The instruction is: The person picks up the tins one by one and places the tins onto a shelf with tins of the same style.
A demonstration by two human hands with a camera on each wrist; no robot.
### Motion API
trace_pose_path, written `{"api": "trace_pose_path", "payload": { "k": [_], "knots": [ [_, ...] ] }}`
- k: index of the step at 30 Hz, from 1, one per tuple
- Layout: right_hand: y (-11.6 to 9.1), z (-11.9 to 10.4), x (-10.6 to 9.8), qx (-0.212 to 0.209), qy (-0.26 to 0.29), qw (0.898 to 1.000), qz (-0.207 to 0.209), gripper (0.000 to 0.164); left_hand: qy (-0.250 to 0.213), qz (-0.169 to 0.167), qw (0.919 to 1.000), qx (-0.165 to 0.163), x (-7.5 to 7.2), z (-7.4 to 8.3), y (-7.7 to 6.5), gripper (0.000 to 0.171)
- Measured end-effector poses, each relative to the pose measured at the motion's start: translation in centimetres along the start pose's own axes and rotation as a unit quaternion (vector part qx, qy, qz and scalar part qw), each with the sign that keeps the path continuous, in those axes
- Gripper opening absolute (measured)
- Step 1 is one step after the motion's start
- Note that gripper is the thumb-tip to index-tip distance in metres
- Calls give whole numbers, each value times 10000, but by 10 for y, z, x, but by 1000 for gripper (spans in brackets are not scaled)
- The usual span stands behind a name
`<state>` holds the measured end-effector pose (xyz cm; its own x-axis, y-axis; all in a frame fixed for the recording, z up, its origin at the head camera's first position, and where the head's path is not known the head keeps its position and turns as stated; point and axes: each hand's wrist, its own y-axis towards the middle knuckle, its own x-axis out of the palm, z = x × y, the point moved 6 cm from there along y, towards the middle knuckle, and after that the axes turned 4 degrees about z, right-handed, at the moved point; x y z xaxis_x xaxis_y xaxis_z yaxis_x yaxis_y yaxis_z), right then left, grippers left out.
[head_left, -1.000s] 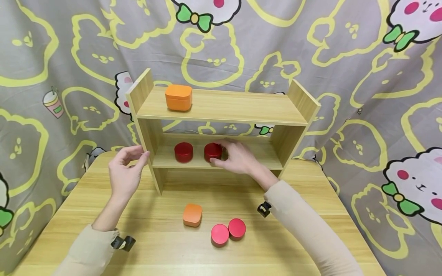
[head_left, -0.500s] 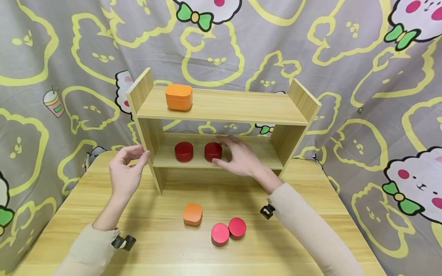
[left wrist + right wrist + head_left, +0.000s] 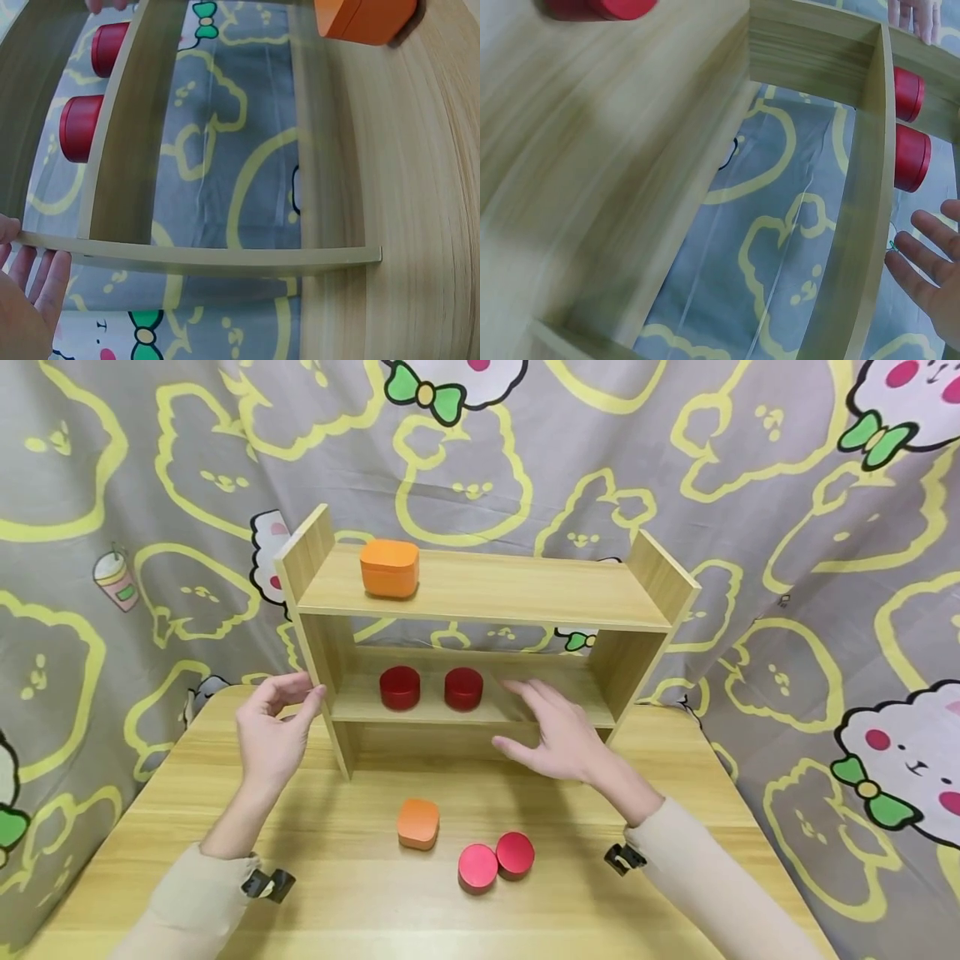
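A small wooden shelf [image 3: 480,589] stands on the table. My left hand [image 3: 273,731] holds its left side panel [image 3: 225,259], thumb and fingers on opposite faces in the left wrist view. On the middle board, two round red tins [image 3: 400,688] [image 3: 463,689] sit side by side. My right hand [image 3: 558,735] is just right of the right-hand tin, apart from it, fingers spread and holding nothing. The right wrist view shows this hand [image 3: 937,262] beside the nearer red tin [image 3: 913,157]. An orange rounded-square tin [image 3: 390,568] rests on the top board's left part.
In front of the shelf, another orange rounded-square tin [image 3: 417,824] and two round red tins [image 3: 477,868] [image 3: 515,855] stand on the wooden table [image 3: 337,893]. The two red ones are close together. A patterned grey curtain [image 3: 480,460] hangs behind and around the table.
My right hand has let go of the right-hand red tin on the middle board and drawn back to the right and towards me. The left hand has stayed at the side panel.
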<state>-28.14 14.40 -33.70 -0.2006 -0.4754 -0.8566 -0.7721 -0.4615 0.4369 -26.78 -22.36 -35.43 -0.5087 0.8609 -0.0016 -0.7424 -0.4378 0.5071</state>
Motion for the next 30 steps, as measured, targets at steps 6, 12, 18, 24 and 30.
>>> {"api": "trace_pose_path", "payload": {
  "k": [6,12,18,24,30],
  "knots": [
    [-22,-4,-5,-326,-28,9994,99,80,19,6,10000,-41,0,0,0,21],
    [-47,-6,-7,-553,-218,9977,313,80,78,7,9999,-107,1,-3,1,22],
    [-70,-5,-5,-680,-156,9972,255,80,95,9,9999,-142,1,-4,1,22],
    [-93,-4,9,-818,4,9966,27,79,72,-27,9999,-78,1,-3,1,22],
    [-111,-2,31,-950,-155,9949,-291,80,86,5,9999,-89,0,-4,0,22]
  ]
}}
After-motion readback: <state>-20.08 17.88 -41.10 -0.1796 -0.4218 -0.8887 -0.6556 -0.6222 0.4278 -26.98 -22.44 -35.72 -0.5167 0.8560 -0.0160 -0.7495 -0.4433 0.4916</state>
